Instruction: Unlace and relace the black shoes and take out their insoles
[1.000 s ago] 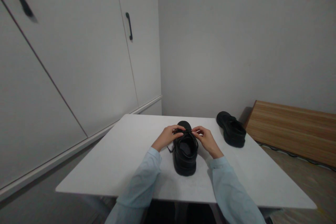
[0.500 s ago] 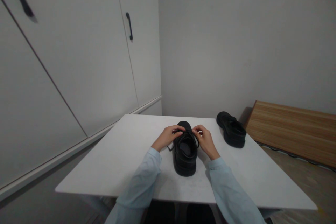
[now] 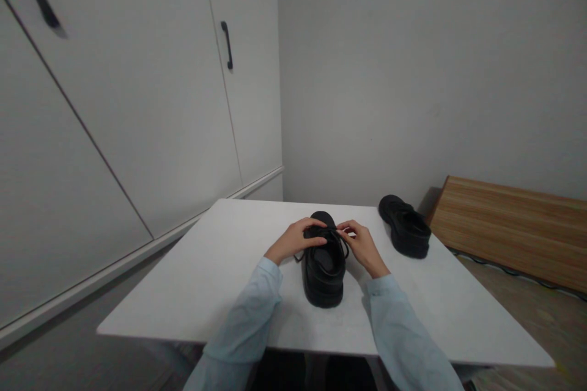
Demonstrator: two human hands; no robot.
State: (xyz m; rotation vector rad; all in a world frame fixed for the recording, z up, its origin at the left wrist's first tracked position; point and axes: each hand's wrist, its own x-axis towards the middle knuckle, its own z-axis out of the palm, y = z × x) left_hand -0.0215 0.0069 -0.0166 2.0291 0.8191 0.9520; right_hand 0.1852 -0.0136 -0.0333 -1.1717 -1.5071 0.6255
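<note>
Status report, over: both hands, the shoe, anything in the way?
Left hand at thin black shoelaces, grip unclear; right hand pinching them. Black round-toed lace-up shoe upright on white table. Matching black shoe apart to the right, not obstructing.

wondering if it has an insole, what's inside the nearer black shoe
Inside the nearer black lace-up shoe, what looks like a dark insole shows through the opening. The inside of the toe end can't be seen: the upper and left hand cover it.
</note>
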